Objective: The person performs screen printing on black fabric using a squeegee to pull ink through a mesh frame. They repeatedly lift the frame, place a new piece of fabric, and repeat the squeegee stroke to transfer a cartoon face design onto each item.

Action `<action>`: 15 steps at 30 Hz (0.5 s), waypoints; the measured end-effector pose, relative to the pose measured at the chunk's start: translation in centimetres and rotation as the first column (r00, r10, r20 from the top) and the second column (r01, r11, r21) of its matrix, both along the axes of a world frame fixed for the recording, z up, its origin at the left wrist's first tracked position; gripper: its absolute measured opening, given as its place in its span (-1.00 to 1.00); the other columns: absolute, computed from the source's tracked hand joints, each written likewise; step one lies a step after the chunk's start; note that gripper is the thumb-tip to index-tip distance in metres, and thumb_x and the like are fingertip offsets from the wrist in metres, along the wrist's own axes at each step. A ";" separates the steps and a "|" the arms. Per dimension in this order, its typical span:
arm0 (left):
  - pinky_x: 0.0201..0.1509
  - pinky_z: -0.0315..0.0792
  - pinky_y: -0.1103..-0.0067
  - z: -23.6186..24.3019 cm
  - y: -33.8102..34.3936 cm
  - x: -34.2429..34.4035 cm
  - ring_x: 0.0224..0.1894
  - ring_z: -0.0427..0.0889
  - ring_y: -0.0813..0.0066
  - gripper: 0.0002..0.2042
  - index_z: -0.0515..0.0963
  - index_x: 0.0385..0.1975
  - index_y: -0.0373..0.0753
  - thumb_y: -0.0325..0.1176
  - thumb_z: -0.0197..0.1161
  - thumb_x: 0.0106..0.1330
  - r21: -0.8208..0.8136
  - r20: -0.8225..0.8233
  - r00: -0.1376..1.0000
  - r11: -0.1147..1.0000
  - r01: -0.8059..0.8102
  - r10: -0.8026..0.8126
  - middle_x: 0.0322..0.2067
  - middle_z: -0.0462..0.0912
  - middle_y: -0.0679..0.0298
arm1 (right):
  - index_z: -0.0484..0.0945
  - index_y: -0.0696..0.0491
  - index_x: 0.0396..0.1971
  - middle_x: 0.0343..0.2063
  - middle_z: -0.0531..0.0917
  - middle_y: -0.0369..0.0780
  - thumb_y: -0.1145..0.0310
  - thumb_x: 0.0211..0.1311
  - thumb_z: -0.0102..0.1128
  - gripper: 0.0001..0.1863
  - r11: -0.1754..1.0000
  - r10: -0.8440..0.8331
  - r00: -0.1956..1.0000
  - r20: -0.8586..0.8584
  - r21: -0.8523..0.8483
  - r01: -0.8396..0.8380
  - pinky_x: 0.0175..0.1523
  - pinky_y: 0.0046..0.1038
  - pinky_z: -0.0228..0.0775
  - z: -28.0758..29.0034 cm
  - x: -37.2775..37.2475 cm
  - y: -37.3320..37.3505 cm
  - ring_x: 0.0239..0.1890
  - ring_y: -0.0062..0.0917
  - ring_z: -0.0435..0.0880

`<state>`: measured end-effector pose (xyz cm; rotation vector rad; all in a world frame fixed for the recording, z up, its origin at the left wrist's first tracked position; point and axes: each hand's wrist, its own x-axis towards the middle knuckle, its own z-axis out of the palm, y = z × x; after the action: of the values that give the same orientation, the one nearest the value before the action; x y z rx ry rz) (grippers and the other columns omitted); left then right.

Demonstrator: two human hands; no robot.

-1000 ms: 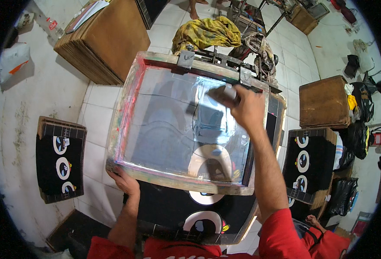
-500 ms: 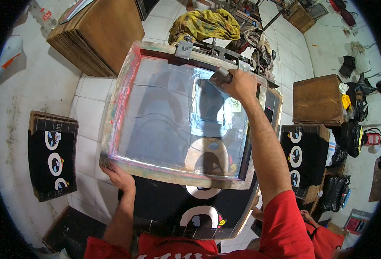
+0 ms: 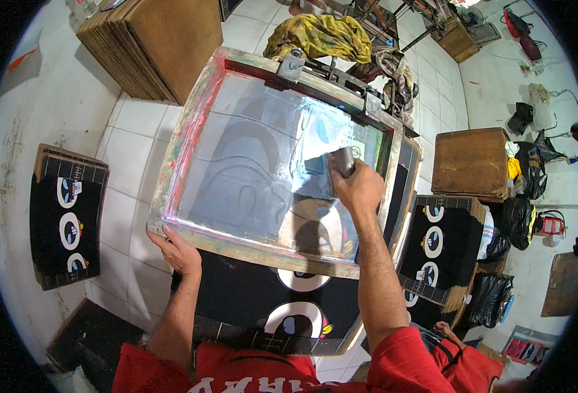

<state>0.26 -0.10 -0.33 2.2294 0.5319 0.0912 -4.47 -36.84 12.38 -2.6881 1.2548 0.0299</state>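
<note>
A wooden screen-printing frame (image 3: 179, 147), stained pink along its left side, lies tilted above a black printed cloth (image 3: 236, 288) with white rounded shapes. My left hand (image 3: 179, 253) grips the frame's near left corner, thumb on top. In my right hand (image 3: 361, 188) is a dark squeegee (image 3: 342, 162), held over the right half of the translucent mesh (image 3: 236, 187). Its blade edge is partly in shadow. Shiny pale-blue ink (image 3: 312, 187) is smeared around the squeegee. Metal clamps (image 3: 291, 68) hold the frame's far side.
Printed black panels stand in stacks at the left (image 3: 69, 226) and right (image 3: 443, 239). Brown boards (image 3: 151, 49) are piled at the far left. A yellow stained cloth (image 3: 318, 38) hangs behind the clamps. Another person in a red sleeve (image 3: 462, 367) is at the lower right.
My right hand has drawn the squeegee from the mesh's far edge toward me, to about mid-mesh. My left hand stays on the frame corner. The whole view has shifted slightly.
</note>
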 end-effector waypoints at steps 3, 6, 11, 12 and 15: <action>0.23 0.38 0.08 -0.3 0.0 0.0 0.23 0.51 -0.32 -0.31 -0.05 0.52 -0.39 0.04 -0.17 0.64 0.017 0.009 1.000 1.000 -0.002 0.002 0.25 0.43 -0.38 | 0.72 0.10 -0.27 -0.43 0.77 0.00 -0.01 0.03 0.51 -0.53 0.993 0.110 0.994 -0.004 -0.053 -0.110 -0.11 -0.09 0.55 -0.2 1.0 -0.2 -0.31 -0.06 0.79; 0.23 0.37 0.09 -0.4 0.0 0.0 0.23 0.51 -0.31 -0.31 -0.05 0.52 -0.38 0.03 -0.16 0.64 0.042 0.025 1.000 0.999 -0.016 0.015 0.25 0.43 -0.38 | 0.71 0.08 -0.20 -0.39 0.78 -0.02 0.05 0.04 0.52 -0.55 0.971 0.226 0.974 0.007 -0.078 -0.225 -0.14 -0.09 0.57 0.3 1.7 -0.7 -0.30 -0.06 0.78; 0.23 0.37 0.09 -0.4 -0.1 -0.1 0.24 0.50 -0.31 -0.32 -0.04 0.52 -0.38 0.01 -0.15 0.64 0.005 0.035 0.999 1.000 -0.008 0.008 0.26 0.43 -0.37 | 0.72 0.00 -0.20 -0.34 0.78 -0.14 0.29 0.05 0.48 -0.71 0.940 0.329 0.944 0.036 -0.103 -0.324 -0.04 -0.12 0.37 1.6 0.5 -0.4 -0.21 -0.20 0.74; 0.23 0.37 0.09 -0.4 -0.1 -0.1 0.24 0.50 -0.31 -0.33 -0.04 0.52 -0.38 0.01 -0.15 0.64 -0.008 0.042 0.999 1.000 -0.002 0.002 0.26 0.43 -0.37 | 0.72 -0.01 -0.20 -0.33 0.77 -0.15 0.35 0.03 0.47 -0.72 0.926 0.364 0.930 0.050 -0.128 -0.356 -0.02 -0.13 0.32 1.7 -0.3 -0.1 -0.19 -0.24 0.73; 0.24 0.36 0.10 -0.5 -0.1 -0.1 0.24 0.49 -0.31 -0.33 -0.04 0.52 -0.37 -0.01 -0.14 0.64 0.000 0.057 0.998 1.000 -0.003 0.003 0.25 0.43 -0.37 | 0.71 -0.07 -0.16 -0.31 0.76 -0.27 0.42 0.07 0.40 -0.72 0.867 0.490 0.871 -0.026 -0.090 -0.490 0.00 -0.16 0.27 0.8 -2.0 0.7 -0.17 -0.32 0.69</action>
<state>0.18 -0.17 -0.83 2.2190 0.5039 0.1553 -6.44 -36.19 13.16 -3.0134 0.5477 0.0400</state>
